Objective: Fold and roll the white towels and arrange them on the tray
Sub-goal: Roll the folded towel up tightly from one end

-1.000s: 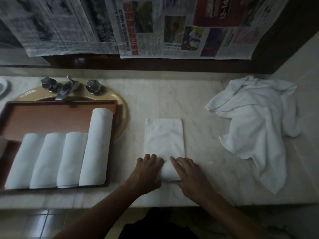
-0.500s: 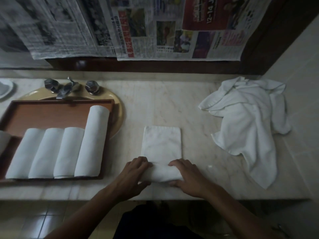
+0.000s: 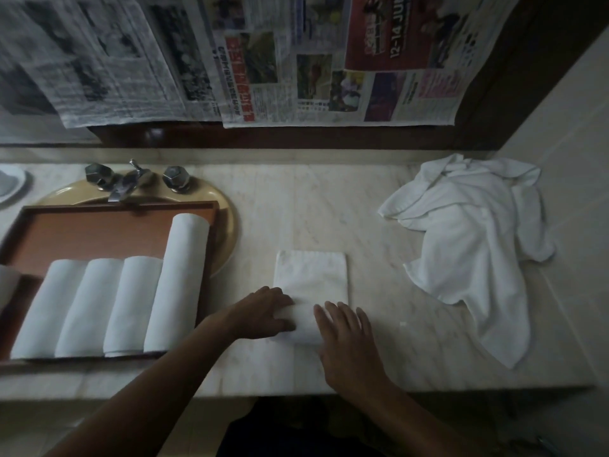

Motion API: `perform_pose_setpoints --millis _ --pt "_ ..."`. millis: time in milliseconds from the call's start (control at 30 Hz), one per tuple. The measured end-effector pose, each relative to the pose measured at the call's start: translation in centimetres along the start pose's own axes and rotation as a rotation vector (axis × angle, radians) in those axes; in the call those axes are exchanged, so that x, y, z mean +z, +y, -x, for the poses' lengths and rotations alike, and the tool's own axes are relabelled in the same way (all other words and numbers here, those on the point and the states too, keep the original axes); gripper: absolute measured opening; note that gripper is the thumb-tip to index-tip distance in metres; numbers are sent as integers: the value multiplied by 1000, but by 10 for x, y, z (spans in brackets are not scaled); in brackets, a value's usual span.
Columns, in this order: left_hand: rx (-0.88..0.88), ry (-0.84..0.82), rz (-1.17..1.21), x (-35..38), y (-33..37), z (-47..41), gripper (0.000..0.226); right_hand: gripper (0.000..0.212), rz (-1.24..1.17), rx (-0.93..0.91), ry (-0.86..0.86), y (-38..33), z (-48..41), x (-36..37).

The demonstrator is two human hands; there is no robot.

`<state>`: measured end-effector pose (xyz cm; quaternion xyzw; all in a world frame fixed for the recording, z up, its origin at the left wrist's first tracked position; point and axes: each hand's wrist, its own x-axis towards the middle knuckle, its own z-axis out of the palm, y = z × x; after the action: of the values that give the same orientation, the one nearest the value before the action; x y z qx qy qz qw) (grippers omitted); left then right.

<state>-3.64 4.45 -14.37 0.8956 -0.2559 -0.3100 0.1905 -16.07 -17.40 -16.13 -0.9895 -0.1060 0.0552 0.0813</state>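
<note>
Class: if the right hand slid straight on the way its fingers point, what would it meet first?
The right hand would likely meet the unrolled part of the folded towel first, then bare counter.

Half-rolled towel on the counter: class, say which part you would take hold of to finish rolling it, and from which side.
Grip the thick roll at the near end of the half-rolled towel, one hand on each side, coming from the front edge of the counter. The rest lies flat, stretching away, so pushing forward should wind it up.
</note>
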Motion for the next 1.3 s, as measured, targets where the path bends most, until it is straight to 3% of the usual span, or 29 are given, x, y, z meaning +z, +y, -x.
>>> perform_pose_setpoints --millis 100,300,467,600,733,800,900,967,1133,1267,1300 --pt "-58 65 185 -2 -4 -3 65 87 31 39 -17 4 -10 7" --pt "-204 236 242 5 -16 2 65 72 8 3 19 14 -38 -5" --pt "-283 335 151 9 -7 -3 68 68 -16 -46 -115 28 -62 -18" --pt "-23 620 -181 22 14 6 41 69 -40 -78 -191 37 -85 -25" --pt "161 509 -349 37 26 10 42 65 -81 -12 -306 36 -100 -34" --pt "158 489 -365 35 19 4 41 55 -67 34 -239 28 -99 -37" --pt "141 463 -330 24 12 -6 42 43 -56 46 61 12 -84 -37" --pt "114 415 -318 13 11 -12 43 49 -62 33 150 3 -73 -32" --pt "-10 297 -114 -10 9 -33 55 95 58 50 -7 4 -71 -13" --pt "-105 411 169 -8 4 -34 83 103 112 30 -38 14 -94 -14" --pt "-131 465 229 -5 3 -31 80 103 119 30 -61 15 -102 -17"
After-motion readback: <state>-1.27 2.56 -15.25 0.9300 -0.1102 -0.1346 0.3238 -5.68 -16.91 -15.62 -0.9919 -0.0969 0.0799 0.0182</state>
